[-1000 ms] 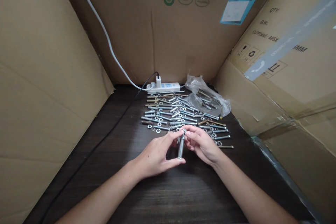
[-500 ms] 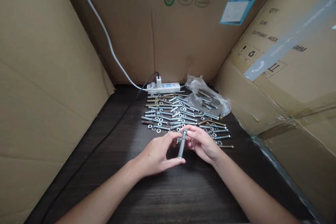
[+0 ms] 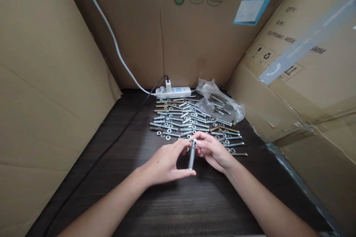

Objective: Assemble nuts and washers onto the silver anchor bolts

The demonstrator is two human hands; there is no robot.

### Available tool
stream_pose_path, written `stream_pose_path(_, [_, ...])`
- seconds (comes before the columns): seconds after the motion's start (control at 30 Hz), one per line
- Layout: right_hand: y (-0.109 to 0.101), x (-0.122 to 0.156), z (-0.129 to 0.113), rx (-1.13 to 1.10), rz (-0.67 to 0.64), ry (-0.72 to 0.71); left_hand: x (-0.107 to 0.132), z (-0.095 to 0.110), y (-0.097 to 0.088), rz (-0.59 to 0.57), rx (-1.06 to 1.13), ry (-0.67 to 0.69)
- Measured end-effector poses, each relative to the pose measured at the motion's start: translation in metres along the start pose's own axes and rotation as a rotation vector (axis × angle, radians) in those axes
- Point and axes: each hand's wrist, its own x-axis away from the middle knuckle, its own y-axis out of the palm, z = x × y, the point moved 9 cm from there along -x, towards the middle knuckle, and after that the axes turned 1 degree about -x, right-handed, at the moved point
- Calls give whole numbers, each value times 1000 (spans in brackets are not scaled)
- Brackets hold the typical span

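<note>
An expansion bolt (image 3: 191, 157) with a metal sleeve stands nearly upright between my hands, tilted slightly to the right at the top. My left hand (image 3: 169, 160) grips it, the thumb under the lower end and the fingers near the washer. At the upper end, a nut (image 3: 194, 141) sits between the thumb and index finger of my right hand (image 3: 213, 151). Behind my hands lie loose bolts and sleeves (image 3: 171, 134) in rows, with washers (image 3: 168, 137) and nuts (image 3: 158, 133) among them. My hands hide some of these parts.
A white power strip (image 3: 180, 92) with a plugged-in charger stands at the back. Beside it lies a clear plastic bag (image 3: 207, 90) with more bolts. A black cable (image 3: 116, 139) crosses the dark table (image 3: 178, 207) on the left. Cardboard boxes (image 3: 133, 37) wall three sides.
The bolt's top has dipped slightly and moved a little left. My right fingers have shifted around the nut; my left hand keeps nearly the same place.
</note>
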Motion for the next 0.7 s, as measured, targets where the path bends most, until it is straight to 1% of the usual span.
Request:
stream_pose_path(0.1, [0,0,0,17,9,13,0,0,2,-29,-30,-1])
stream_pose_path(0.27, [0,0,0,56,17,16,0,0,2,-41,-44,4])
stream_pose_path(0.57, [0,0,4,62,36,65,1,-3,2,-28,-34,-9])
stream_pose_path(0.7, [-1,0,4,46,37,69,1,-4,2,-7,7,-20])
